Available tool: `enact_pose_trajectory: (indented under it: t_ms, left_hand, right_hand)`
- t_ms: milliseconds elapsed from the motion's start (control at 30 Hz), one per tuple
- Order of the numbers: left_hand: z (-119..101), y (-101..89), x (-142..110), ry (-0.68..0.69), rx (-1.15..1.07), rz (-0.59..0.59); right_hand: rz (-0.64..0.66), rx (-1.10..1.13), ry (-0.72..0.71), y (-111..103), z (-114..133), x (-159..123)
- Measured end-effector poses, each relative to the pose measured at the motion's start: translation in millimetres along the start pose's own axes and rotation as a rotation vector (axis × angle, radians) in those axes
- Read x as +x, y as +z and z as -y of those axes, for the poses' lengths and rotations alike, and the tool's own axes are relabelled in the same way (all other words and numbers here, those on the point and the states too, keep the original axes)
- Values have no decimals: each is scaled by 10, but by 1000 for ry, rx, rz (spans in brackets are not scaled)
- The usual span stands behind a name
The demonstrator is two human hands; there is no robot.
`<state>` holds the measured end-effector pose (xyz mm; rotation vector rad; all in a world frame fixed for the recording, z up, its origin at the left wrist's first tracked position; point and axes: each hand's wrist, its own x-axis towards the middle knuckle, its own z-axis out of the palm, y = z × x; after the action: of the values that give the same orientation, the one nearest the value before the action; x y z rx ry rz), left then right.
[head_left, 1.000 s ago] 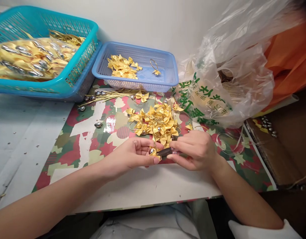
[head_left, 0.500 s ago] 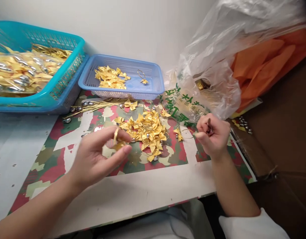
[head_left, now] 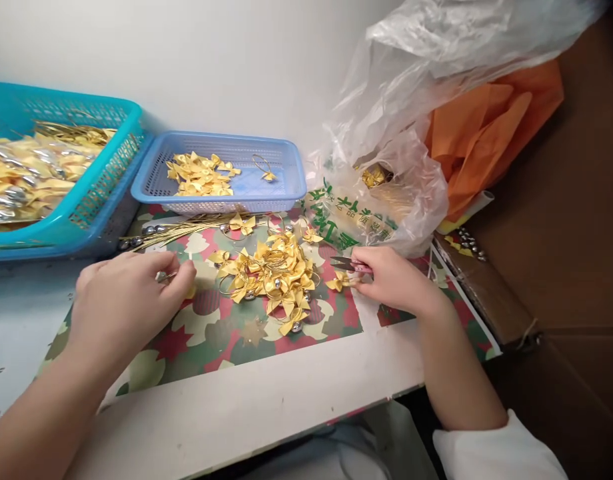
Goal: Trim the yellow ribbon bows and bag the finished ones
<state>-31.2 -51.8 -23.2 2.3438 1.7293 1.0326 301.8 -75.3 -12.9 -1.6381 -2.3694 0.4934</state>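
Note:
My left hand (head_left: 129, 300) is closed in a pinch at the left, back of the hand up. Between thumb and finger shows a small silver bell (head_left: 162, 276), and a bit of yellow peeks out below the thumb; the rest is hidden. My right hand (head_left: 394, 277) grips small scissors (head_left: 344, 265), dark blades pointing left. Just under the blades, by my fingertips, lies a gold bow (head_left: 338, 282). A heap of gold bows (head_left: 281, 267) with silver bells and thin gold loops is on the patterned sheet (head_left: 171, 340) between my hands.
Behind the heap stands a blue basket (head_left: 219, 204) with loose bows. A turquoise basket (head_left: 104, 153) is at the left. Gold wire strips (head_left: 181, 230) lie in front. A clear plastic bag (head_left: 356, 207), orange sheets (head_left: 486, 127) and a cardboard box (head_left: 506, 307) are at the right.
My left hand has moved left, away from the heap, and its fingers have closed together. My right hand has turned so the scissor blades point left over the gold bow. The view has shifted slightly.

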Motion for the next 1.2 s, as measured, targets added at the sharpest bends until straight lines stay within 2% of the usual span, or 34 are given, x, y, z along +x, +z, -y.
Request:
enact_pose_trajectory:
  t_ms: [133,200,267,333,433,500,600,700,800,867,967,1033,1200]
  left_hand:
    - [-40,-27,-30,-23,-27,-51]
    - [-130,-46,-84,-74,20,-87]
    - [-259,-51,-155,-54,28,-78]
    - [-406,-30,-235,62,-109,18]
    - [-619,50,-342,147,-367,314]
    - [-734,120,-385,66,-493,507]
    - [-853,218,-385,-155,-693,711]
    - [-904,288,-315,-386,-889,825]
    - [-895,325,-235,-578,-1080,850]
    - [-881,330,-210,-647,-1124,884]
    - [-884,321,-228,-685,-1091,1088]
    - [-895,320,-256,-735,-1146,1199]
    - [-853,344,-290,-828,-1383,1178]
  right_hand:
    - [-26,63,-100,-5,68,19]
    - [-40,96,-133,-2,92,25]
    - [-85,139,-148,-1,109,27]
    - [-137,184,-160,-4,122,25]
    - [-171,239,-198,-8,144,21]
    - [-174,268,-224,-9,161,19]
    - [-162,307,-264,-2,189,11]
    - [-155,376,-354,27,216,-11]
    - [-192,450,-533,81,249,-47]
    - [-230,447,-644,118,286,-72]
    - [-299,390,-764,161,364,-99]
    - [-305,316,-824,187,419,-105]
    - [-269,101,-873,301,510,-76]
